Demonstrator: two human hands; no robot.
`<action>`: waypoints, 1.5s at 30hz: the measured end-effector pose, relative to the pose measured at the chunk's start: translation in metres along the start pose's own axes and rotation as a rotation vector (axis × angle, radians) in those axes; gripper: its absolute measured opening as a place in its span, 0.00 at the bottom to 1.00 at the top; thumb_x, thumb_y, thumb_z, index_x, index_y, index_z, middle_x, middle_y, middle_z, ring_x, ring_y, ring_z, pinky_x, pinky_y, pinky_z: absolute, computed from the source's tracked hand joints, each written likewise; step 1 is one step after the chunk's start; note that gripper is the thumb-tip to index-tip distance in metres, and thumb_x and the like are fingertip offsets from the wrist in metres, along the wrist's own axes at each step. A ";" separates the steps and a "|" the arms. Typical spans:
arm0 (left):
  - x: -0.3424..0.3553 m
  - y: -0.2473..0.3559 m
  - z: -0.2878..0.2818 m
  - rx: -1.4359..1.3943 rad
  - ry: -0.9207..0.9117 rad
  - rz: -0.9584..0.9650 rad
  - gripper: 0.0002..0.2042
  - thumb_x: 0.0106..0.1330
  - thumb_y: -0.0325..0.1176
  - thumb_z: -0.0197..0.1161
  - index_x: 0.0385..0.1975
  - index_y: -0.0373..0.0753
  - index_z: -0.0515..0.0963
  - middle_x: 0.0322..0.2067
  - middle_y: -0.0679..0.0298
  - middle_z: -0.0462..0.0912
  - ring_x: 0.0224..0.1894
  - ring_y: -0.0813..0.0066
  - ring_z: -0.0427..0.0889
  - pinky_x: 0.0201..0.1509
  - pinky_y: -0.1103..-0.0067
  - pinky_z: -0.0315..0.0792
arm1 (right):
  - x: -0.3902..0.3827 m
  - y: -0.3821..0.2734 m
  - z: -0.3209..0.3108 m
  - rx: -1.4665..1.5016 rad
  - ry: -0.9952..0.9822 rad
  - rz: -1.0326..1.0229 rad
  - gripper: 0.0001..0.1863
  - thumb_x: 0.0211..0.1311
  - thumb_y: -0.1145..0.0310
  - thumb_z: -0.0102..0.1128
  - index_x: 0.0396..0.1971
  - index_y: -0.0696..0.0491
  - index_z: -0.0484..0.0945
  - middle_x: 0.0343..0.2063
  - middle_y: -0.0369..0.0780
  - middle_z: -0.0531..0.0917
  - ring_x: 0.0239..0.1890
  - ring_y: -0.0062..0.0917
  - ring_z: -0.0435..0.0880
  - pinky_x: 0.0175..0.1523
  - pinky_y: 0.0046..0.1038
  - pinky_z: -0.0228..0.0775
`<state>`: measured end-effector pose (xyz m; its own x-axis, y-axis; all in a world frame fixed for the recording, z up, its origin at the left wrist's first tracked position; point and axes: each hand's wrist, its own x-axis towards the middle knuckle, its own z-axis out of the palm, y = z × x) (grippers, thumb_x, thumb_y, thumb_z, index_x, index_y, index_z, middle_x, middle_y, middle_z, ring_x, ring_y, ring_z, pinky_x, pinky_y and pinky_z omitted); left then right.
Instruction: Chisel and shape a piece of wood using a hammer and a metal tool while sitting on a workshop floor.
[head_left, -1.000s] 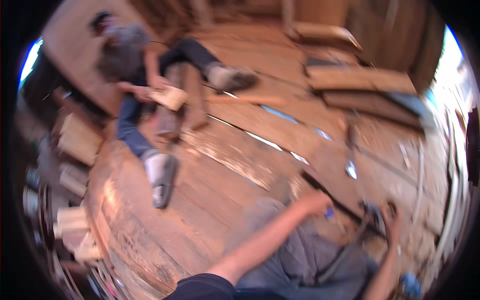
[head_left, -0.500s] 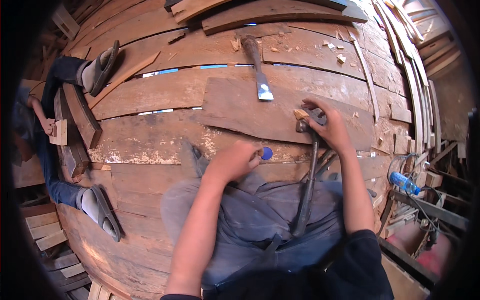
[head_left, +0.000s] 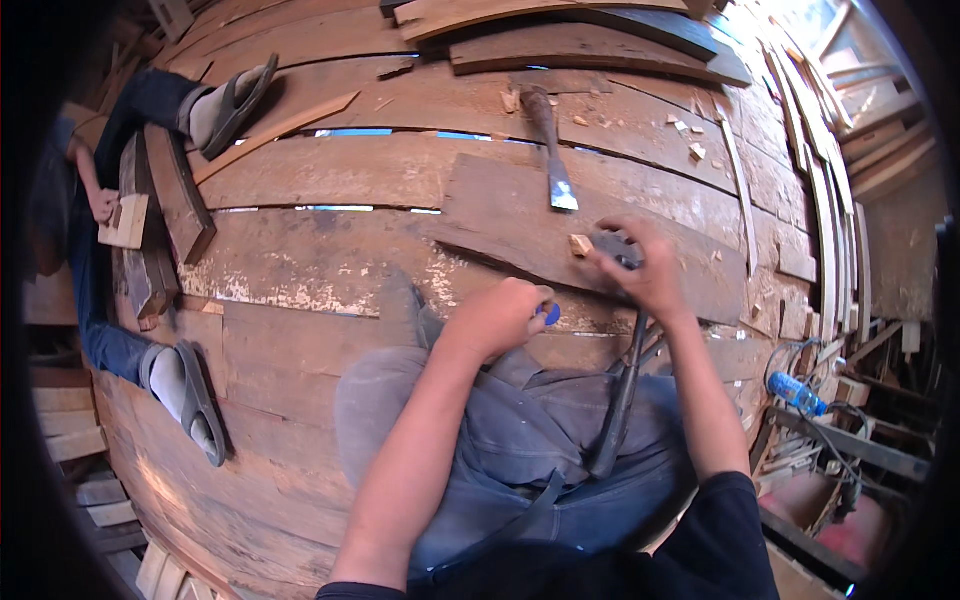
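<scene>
My left hand [head_left: 505, 312] is closed over my lap, gripping a small round blue object [head_left: 550, 315] whose kind I cannot make out. My right hand [head_left: 648, 268], somewhat blurred, has a small wood chip [head_left: 580, 246] at the tips of its thumb and fingers. Beneath it a dark hammer-like tool [head_left: 622, 400] leans with its handle on my lap; the hand partly hides the head. Under these lies a loose brown board [head_left: 500, 205] on the plank floor. A broad chisel [head_left: 556, 165], wooden-handled with a bright blade, rests with its edge over the board.
Curved timbers [head_left: 590, 50] lie at the far side. To the left, a seated person's hand [head_left: 104, 205] holds a pale wood block [head_left: 124, 222] beside thick beams [head_left: 180, 200]. A blue-labelled bottle [head_left: 796, 392] and cables lie right. Long strips [head_left: 820, 190] line the right edge.
The view has shifted, so the floor and tools sit further right. My right hand has moved left across the board, with the wood chip moving along. My left hand keeps hold of the blue object.
</scene>
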<state>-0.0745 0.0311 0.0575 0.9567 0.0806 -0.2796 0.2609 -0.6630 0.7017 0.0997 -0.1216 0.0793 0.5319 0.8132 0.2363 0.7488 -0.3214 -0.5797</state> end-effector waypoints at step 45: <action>0.074 0.008 0.022 0.054 0.515 0.315 0.21 0.47 0.32 0.71 0.45 0.41 0.78 0.43 0.58 0.80 0.45 0.57 0.78 0.53 0.69 0.72 | -0.026 -0.043 -0.017 0.996 0.648 0.073 0.08 0.60 0.70 0.64 0.28 0.54 0.73 0.22 0.28 0.70 0.24 0.12 0.66 0.30 0.17 0.59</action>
<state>-0.0047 0.0155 0.0275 0.9299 0.2152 0.2983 -0.0388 -0.7491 0.6613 0.0601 -0.1369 0.1111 0.8758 0.3197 0.3617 0.2239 0.3947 -0.8911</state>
